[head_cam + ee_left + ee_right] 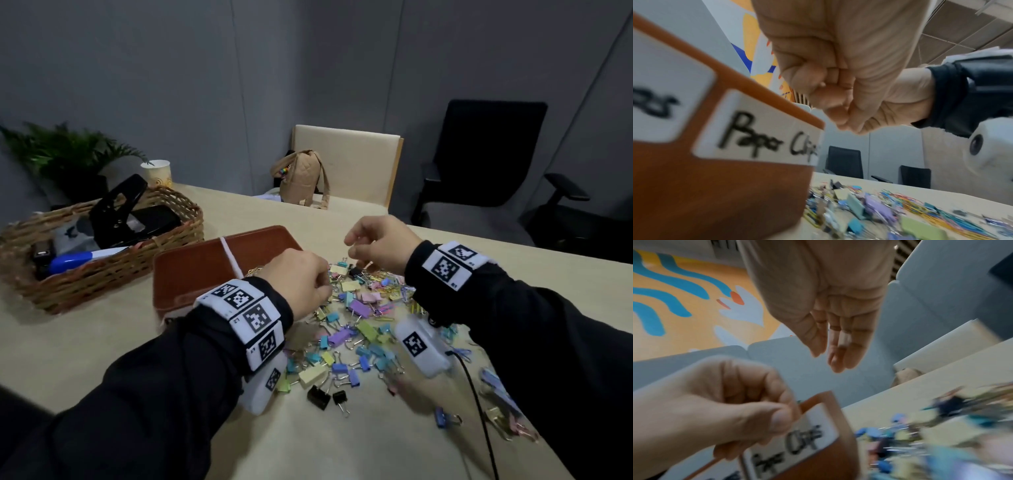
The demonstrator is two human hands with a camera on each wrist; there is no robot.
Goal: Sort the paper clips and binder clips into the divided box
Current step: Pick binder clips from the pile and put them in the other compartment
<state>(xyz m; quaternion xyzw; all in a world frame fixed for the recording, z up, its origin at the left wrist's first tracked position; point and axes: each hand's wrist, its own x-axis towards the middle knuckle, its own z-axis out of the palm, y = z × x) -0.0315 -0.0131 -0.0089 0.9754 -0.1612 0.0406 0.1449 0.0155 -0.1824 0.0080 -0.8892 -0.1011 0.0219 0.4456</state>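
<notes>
Beige table (pixel 102 342) bearing a wicker basket (pixel 113 274) of black office tools and a brown divided box (pixel 191 270), one wall labelled "Paper Clips" (pixel 760 134); its contents are hidden. Mixed clips (pixel 356 329) lie just beside the box. Left hand (pixel 301 281): fisted, contents indiscernible. Right hand (pixel 380 243): fingers loose, empty.

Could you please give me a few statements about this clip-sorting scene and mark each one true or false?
1. The brown divided box carries a label reading Paper Clips. True.
2. The left hand lies flat and open on the table. False: its fingers are curled, above the table.
3. The pile of clips lies loose on the table. True.
4. The wicker basket stands right of the box. False: it stands left.
5. The right hand hangs above the pile. True.
</notes>
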